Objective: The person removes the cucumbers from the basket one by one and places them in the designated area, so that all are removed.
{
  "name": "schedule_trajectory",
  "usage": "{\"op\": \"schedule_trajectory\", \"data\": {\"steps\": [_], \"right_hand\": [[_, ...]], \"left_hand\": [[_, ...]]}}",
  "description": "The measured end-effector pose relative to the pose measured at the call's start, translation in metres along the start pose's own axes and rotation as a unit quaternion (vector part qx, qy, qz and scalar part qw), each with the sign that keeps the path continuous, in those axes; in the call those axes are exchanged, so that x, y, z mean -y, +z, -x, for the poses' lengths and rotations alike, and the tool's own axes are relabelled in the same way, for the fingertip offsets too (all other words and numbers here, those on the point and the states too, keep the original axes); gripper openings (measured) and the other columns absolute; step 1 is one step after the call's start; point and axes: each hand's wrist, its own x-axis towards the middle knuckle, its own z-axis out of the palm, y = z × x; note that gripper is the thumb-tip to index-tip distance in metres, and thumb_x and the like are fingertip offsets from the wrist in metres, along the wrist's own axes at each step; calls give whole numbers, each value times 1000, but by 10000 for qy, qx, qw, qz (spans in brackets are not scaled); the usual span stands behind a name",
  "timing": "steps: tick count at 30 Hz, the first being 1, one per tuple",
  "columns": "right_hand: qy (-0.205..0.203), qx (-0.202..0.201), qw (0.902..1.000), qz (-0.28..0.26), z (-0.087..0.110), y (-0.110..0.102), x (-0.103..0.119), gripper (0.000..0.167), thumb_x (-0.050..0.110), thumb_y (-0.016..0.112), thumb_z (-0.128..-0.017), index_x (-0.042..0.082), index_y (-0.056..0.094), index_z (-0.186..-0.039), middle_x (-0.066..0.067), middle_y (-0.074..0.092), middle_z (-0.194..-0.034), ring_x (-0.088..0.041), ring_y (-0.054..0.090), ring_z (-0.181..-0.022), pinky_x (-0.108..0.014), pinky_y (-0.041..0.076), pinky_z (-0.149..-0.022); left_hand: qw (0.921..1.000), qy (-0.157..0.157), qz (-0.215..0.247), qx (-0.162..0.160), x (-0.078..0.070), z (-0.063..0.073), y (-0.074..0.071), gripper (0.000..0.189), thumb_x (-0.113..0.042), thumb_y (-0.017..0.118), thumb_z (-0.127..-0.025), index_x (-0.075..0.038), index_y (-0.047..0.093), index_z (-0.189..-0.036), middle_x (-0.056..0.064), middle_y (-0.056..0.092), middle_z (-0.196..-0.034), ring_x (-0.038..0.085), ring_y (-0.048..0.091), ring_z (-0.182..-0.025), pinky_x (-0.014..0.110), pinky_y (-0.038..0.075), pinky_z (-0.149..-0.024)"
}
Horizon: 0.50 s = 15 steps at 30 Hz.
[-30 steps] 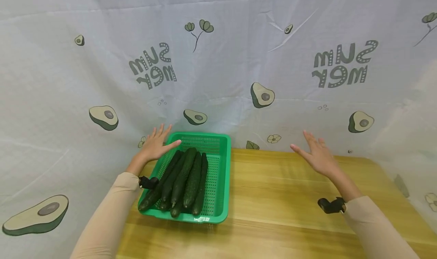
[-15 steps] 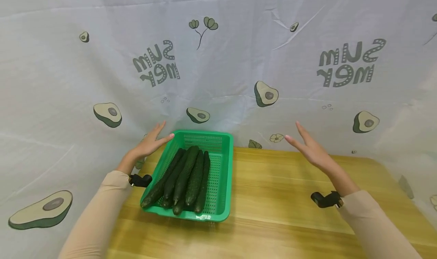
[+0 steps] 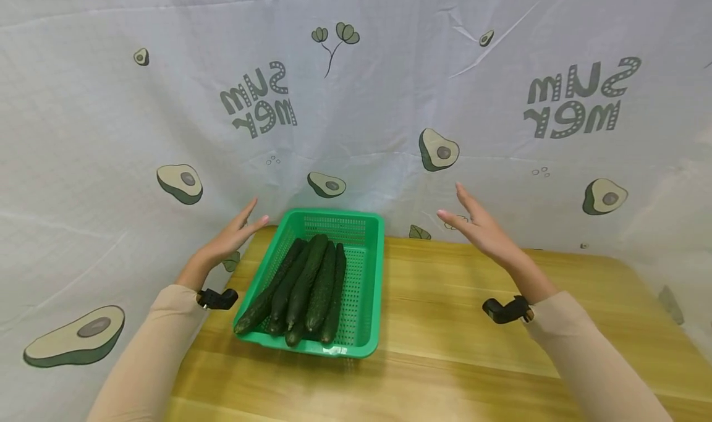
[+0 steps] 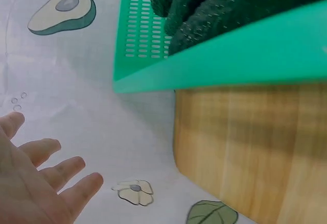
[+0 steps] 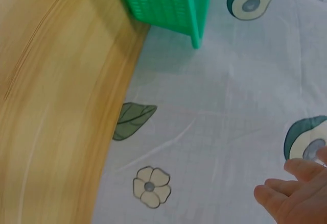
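A green plastic basket (image 3: 374, 286) with slotted walls stands on the wooden table, left of the middle in the head view. Several dark green cucumbers (image 3: 303, 286) lie in it side by side, heaped toward its left. My left hand (image 3: 227, 240) is raised just left of the basket, fingers straight and thumb apart, holding nothing. In the left wrist view its spread fingers (image 4: 76, 191) show below the basket's rim. To the right of the basket, some way off, my right hand (image 3: 486, 230) hovers over the table, fingers extended and thumb apart, also holding nothing.
The wooden table (image 3: 445, 323) runs right and forward of the basket. Behind it and along both sides hangs a white curtain (image 3: 378, 101) printed with avocados and lettering. A black wrist camera (image 3: 218, 299) sits on my left wrist, another black camera (image 3: 505, 309) on my right.
My right hand has moved left, closer to the basket. My left hand has shifted left, away from the basket's rim. The head view has turned slightly; the cucumbers lie as before.
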Motion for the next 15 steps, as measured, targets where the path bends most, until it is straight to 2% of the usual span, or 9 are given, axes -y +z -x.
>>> {"op": "schedule_trajectory", "data": {"steps": [4,6,12,15], "right_hand": [[-168,109,9995,-246,-8,4,9,86,44,54,-103,27,-9,-160,-10,-3,-166,-35,1,-151,-67,12,-113],[-233,144,9989,-374,-12,6,14,86,42,55,-103,26,-7,-161,-11,-1,-166,-34,2,-151,-64,12,-114],[-297,288,9972,-628,-22,13,28,85,39,55,-103,24,-4,-162,-14,3,-166,-38,5,-150,-62,12,-115],[-334,387,9958,-756,-26,17,32,83,37,55,-104,24,-3,-162,-14,4,-166,-37,5,-150,-61,12,-116]], "left_hand": [[9999,-124,65,14,6,2,0,77,-43,40,-108,-18,-10,-161,17,-11,-165,46,-3,-148,72,8,-110],[9997,-186,151,12,14,2,0,77,-45,40,-107,-21,-10,-161,18,-9,-165,46,-1,-148,72,10,-110],[9977,-293,593,133,29,7,5,79,-49,40,-107,-22,-11,-160,21,-6,-164,45,1,-149,71,19,-109],[9957,-315,840,216,35,11,8,79,-47,39,-107,-21,-12,-160,23,-7,-164,46,0,-148,71,16,-109]]}}
